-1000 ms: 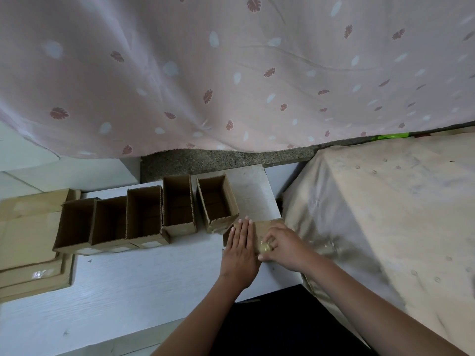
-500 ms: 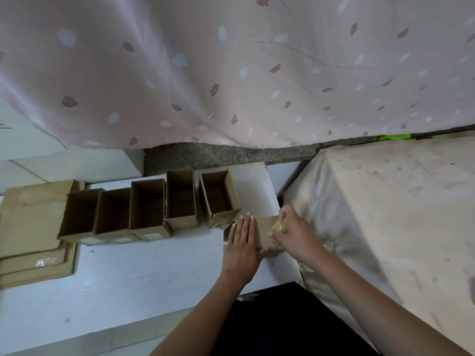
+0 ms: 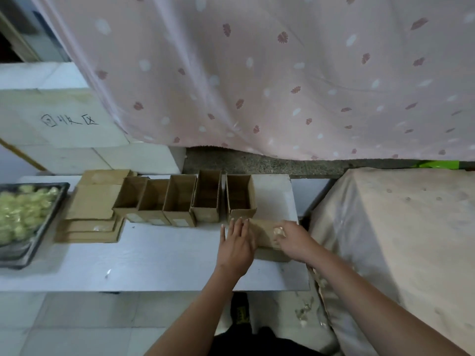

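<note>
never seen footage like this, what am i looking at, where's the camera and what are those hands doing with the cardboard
There is no machine here. A person works with two bare hands, and the camera sits on their head, looking forward and down, so the arms reach in from the bottom of the view.

On the white table stands a row of five open cardboard boxes. To their left is a stack of flat cardboard, and further left a black tray of pale yellowish pieces.

Nearest the person lies another cardboard box. The left hand rests flat on it with straight fingers. The right hand is at its other end and pinches a small shiny thing, too blurred to identify. A pink patterned curtain hangs behind.
</note>
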A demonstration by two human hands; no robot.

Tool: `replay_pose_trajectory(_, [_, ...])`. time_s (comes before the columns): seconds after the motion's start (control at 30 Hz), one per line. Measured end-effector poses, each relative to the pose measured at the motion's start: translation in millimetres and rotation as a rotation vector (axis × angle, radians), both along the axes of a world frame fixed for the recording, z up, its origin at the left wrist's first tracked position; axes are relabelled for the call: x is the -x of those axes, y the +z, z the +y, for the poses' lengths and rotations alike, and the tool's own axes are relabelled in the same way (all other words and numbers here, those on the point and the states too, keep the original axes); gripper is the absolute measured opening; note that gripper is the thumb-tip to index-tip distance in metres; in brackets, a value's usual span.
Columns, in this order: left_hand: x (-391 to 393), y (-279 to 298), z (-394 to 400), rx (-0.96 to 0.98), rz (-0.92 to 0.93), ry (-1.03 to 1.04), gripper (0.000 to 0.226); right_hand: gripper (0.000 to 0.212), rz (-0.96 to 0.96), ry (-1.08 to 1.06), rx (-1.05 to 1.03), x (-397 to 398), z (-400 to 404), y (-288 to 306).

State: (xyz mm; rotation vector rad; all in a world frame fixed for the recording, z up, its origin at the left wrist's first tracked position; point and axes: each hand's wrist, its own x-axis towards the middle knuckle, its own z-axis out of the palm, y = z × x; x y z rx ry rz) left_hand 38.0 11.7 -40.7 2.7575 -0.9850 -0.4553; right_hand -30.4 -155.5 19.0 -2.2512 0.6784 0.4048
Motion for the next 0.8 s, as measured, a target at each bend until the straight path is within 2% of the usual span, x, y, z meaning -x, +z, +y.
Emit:
replay_pose_trajectory(0.13, [8,11,40,-0.054,0.014,0.176,0.061,0.058,-0.103,0.041,-0.047,-8,30,11])
replay_pose_trajectory(0.17, [10,13,53,-0.07,0.017,0.22,0.062,0.054,-0.112,0.056,-0.062,-11,41,13])
replay_pose_trajectory(0.23, [12,17,81,-0.083,0.016,0.3,0.061,0.031,-0.146,0.059,-0.108,-19,66,12])
replay_pose_trajectory(0.27, [11,19,94,-0.087,0.007,0.337,0.061,0.026,-0.168,0.067,-0.129,-22,79,10])
replay_pose_trajectory(0.37, [9,25,134,-0.12,-0.01,0.423,0.06,0.03,-0.2,0.135,-0.155,-33,124,9])
replay_pose_trajectory(0.53, [-5,31,209,-0.113,-0.022,0.551,0.059,0.05,-0.189,0.272,-0.145,-62,196,19])
replay_pose_trajectory(0.7, [-49,31,291,-0.062,-0.046,0.636,0.057,0.037,-0.203,0.359,-0.127,-119,266,26])
replay_pose_trajectory(0.8, [-78,34,352,-0.056,-0.045,0.668,0.056,0.038,-0.212,0.363,-0.104,-155,324,24])
